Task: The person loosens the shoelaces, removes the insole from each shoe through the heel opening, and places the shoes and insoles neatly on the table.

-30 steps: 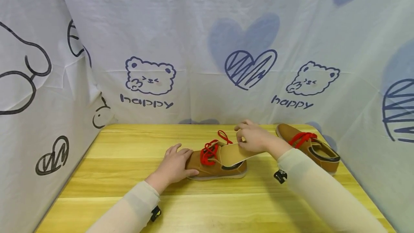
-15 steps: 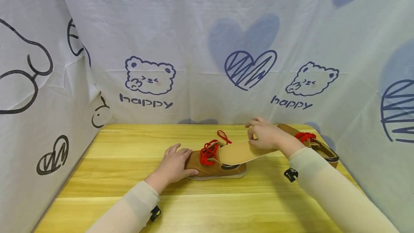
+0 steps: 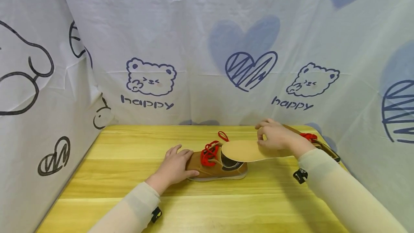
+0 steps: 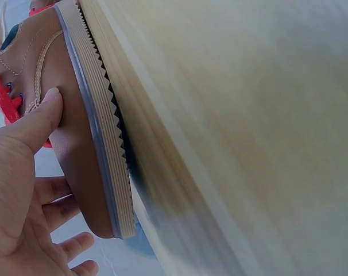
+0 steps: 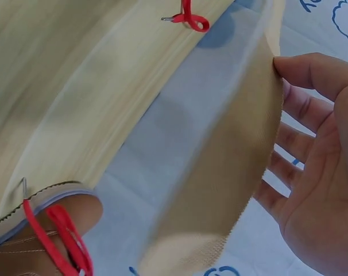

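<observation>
A brown shoe (image 3: 210, 171) with red laces and a pale sole sits near the middle of the table, toe to the left. Its toe end is gripped by my left hand (image 3: 173, 165); in the left wrist view the thumb (image 4: 47, 109) presses the side of the shoe's upper (image 4: 76, 144). My right hand (image 3: 279, 136) pinches one end of a flat tan insole (image 3: 240, 151). The insole's rounded free end overlaps the shoe's opening in the head view, where dark lining shows beneath it. In the right wrist view, thumb and fingers hold the insole (image 5: 225, 155) by its edge.
A second brown shoe (image 3: 291, 129) with red laces stands at the table's back right, partly hidden behind my right hand and sleeve. The wooden table (image 3: 129, 208) ends at a white printed cloth (image 3: 200, 92) behind. A red lace loop (image 3: 223, 136) sticks out behind the first shoe.
My right hand has moved to the right, drawing the insole out of the shoe's opening, so more of it shows. The left hand and the gripped shoe stay in place.
</observation>
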